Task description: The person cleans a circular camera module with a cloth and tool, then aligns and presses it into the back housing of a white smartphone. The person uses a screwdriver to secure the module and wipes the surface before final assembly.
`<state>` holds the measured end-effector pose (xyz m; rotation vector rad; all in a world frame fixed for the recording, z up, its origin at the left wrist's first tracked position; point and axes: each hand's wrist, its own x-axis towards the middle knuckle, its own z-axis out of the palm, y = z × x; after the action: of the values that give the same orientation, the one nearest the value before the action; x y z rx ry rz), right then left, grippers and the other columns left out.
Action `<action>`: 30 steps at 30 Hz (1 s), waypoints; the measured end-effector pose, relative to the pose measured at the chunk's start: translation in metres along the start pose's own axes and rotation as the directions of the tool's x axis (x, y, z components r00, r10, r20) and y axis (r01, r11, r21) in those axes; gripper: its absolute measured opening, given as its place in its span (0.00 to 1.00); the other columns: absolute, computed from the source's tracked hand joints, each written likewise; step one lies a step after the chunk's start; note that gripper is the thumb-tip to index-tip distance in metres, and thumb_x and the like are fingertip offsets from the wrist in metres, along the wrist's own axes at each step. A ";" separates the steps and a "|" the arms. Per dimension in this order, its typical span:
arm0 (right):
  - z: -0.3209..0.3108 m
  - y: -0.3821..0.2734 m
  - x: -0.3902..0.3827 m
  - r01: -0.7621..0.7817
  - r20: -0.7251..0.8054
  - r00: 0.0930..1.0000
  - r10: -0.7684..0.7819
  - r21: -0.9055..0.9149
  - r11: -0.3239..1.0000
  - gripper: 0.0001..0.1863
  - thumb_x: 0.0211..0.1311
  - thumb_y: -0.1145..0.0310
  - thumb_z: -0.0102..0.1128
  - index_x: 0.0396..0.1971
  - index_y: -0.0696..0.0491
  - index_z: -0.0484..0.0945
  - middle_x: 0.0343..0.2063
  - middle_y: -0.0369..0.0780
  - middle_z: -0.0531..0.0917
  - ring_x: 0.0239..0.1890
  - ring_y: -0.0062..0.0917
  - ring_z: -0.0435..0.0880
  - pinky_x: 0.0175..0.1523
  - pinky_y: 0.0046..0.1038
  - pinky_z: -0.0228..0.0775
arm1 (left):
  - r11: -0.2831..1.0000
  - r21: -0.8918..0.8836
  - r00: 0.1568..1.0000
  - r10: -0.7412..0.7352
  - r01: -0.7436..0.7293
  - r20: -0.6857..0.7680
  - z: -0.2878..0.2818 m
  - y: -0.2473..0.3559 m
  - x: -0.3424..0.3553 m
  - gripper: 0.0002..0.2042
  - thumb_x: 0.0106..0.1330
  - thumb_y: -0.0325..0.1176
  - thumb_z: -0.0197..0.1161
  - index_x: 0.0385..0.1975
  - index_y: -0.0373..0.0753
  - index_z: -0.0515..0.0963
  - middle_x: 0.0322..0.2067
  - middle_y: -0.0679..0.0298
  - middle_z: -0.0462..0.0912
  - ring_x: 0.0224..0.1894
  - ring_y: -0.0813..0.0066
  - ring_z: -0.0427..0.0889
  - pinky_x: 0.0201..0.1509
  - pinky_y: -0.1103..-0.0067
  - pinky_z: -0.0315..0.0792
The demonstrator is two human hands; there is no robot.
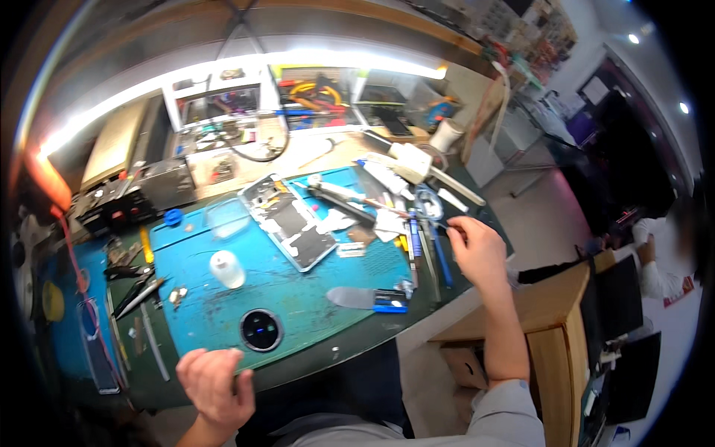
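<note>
Hovering beside slim tools (415,237) at the right of the bench (313,366), the right hand (479,249) has bent fingers; whether they grip anything I cannot tell. The left hand (214,384), fingers loosely curled around nothing, is near a round black device (261,330) on the blue mat (305,299).

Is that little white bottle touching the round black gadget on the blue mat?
Apart. The head view shows it plainly: a strip of bare blue mat separates the white bottle from the round black gadget.

The mat (298,292) looks matt and scuffed, the disc (261,329) glossy, the bottle (228,270) plastic.
</note>
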<state>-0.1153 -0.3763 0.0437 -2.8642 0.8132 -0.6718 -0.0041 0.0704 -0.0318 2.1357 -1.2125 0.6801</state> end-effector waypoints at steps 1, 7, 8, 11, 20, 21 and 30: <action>0.001 -0.007 -0.005 0.059 0.030 0.998 -0.062 0.088 0.994 0.09 0.67 0.68 0.68 0.44 0.53 0.87 0.40 0.41 0.89 0.40 0.37 0.89 0.45 0.37 0.80 | 0.999 -0.032 0.999 0.037 -0.036 0.020 -0.003 -0.002 -0.001 0.15 0.71 0.32 0.68 0.53 0.34 0.80 0.43 0.58 0.86 0.45 0.62 0.84 0.54 0.60 0.76; 0.019 0.006 -0.048 -0.012 0.120 0.993 0.003 0.080 0.997 0.17 0.66 0.78 0.61 0.54 0.56 0.82 0.48 0.44 0.85 0.41 0.38 0.85 0.46 0.35 0.77 | 0.941 -0.139 0.950 0.298 -0.309 -0.096 0.001 -0.005 0.008 0.09 0.69 0.32 0.73 0.46 0.38 0.88 0.35 0.68 0.89 0.35 0.74 0.88 0.42 0.78 0.81; 0.018 0.008 -0.047 -0.032 0.114 0.993 0.022 0.083 0.996 0.17 0.66 0.79 0.61 0.55 0.56 0.82 0.48 0.44 0.84 0.40 0.37 0.85 0.46 0.34 0.76 | 0.932 -0.158 0.941 0.307 -0.328 -0.141 0.004 -0.007 0.007 0.10 0.69 0.32 0.72 0.46 0.35 0.88 0.33 0.67 0.86 0.34 0.73 0.86 0.41 0.78 0.81; 0.028 0.010 -0.045 -0.016 0.018 1.000 0.014 0.123 0.992 0.18 0.67 0.79 0.62 0.56 0.56 0.82 0.46 0.42 0.84 0.36 0.34 0.82 0.44 0.33 0.75 | 0.902 -0.266 0.940 0.318 -0.339 -0.120 -0.004 -0.009 -0.001 0.13 0.69 0.38 0.74 0.45 0.35 0.87 0.31 0.68 0.84 0.31 0.73 0.83 0.36 0.79 0.79; 0.032 0.035 -0.060 0.002 -0.030 1.000 0.001 0.106 0.994 0.19 0.71 0.74 0.63 0.61 0.54 0.81 0.47 0.41 0.86 0.35 0.29 0.81 0.45 0.32 0.76 | 0.791 0.399 0.884 -0.442 0.464 -0.153 -0.072 -0.062 0.003 0.20 0.70 0.35 0.71 0.57 0.33 0.78 0.43 0.53 0.86 0.42 0.59 0.86 0.43 0.67 0.80; 0.031 0.038 -0.061 0.011 -0.045 0.999 -0.006 0.113 0.994 0.20 0.72 0.74 0.63 0.62 0.54 0.80 0.48 0.41 0.86 0.35 0.29 0.82 0.45 0.32 0.76 | 0.635 0.459 0.755 -0.642 0.621 -0.133 -0.081 -0.076 0.000 0.23 0.70 0.34 0.71 0.61 0.32 0.75 0.45 0.51 0.85 0.45 0.56 0.86 0.45 0.65 0.80; 0.004 -0.025 -0.069 -0.017 -0.104 0.993 0.052 0.313 0.949 0.19 0.75 0.74 0.62 0.63 0.54 0.82 0.46 0.39 0.89 0.38 0.20 0.84 0.38 0.23 0.75 | 0.679 0.619 0.805 -0.581 0.395 0.123 -0.095 -0.101 -0.011 0.23 0.65 0.23 0.64 0.62 0.37 0.75 0.34 0.55 0.85 0.38 0.55 0.87 0.42 0.62 0.81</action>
<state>-0.1544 -0.3194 0.0179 -2.5419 0.6962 -0.8754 0.0658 0.1849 0.0031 3.0109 -0.5087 0.4957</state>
